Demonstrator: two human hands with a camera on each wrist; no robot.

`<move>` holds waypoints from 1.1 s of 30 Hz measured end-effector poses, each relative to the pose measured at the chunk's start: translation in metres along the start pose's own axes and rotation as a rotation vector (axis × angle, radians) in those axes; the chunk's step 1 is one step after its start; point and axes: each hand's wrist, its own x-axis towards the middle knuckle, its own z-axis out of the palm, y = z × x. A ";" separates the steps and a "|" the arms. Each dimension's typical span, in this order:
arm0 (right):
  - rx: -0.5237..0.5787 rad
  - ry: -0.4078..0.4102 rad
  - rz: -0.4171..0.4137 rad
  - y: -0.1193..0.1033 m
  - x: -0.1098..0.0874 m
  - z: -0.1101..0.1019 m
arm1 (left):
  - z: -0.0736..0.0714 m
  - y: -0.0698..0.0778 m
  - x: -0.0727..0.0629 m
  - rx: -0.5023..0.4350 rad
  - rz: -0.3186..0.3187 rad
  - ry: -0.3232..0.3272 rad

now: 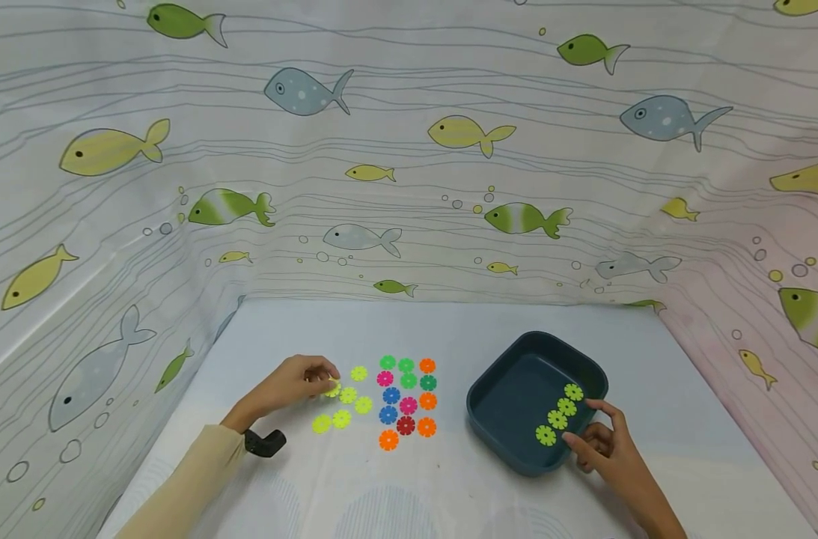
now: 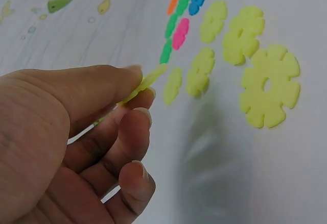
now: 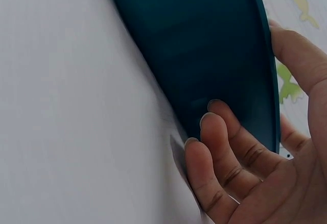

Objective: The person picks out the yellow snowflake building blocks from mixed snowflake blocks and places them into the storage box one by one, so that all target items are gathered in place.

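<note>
your left hand (image 1: 301, 383) has a yellow disc (image 2: 157, 75) between thumb and forefinger, just over the table (image 1: 462, 494); the left wrist view shows it caught near the edge and tilted, probably because a thin, flat disc offers little else to grip. five loose yellow discs (image 1: 367, 408) lie close by, within easy reach of those fingers.

well apart from it, your right hand (image 1: 607, 448) grips the dark blue tray (image 1: 510, 397) by its near right side, thumb and forefinger over the rim and the other fingertips against the outer wall, seemingly to steady it. that edge hold leaves the tray's mouth uncovered. inside, four yellow discs (image 1: 553, 422) form a slanting row near your grip. the mixed-colour discs (image 1: 411, 409) stand in columns between both hands, apparently kept separate by colour.
</note>
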 end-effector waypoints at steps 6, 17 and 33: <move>-0.001 0.002 -0.003 0.001 0.000 0.000 | -0.001 0.007 0.006 0.013 0.013 0.013; 0.007 0.007 -0.003 0.001 0.000 0.000 | 0.001 0.023 0.013 -0.103 0.013 -0.015; 0.019 0.008 -0.004 -0.001 0.001 0.001 | 0.007 0.042 0.034 -0.090 0.075 -0.088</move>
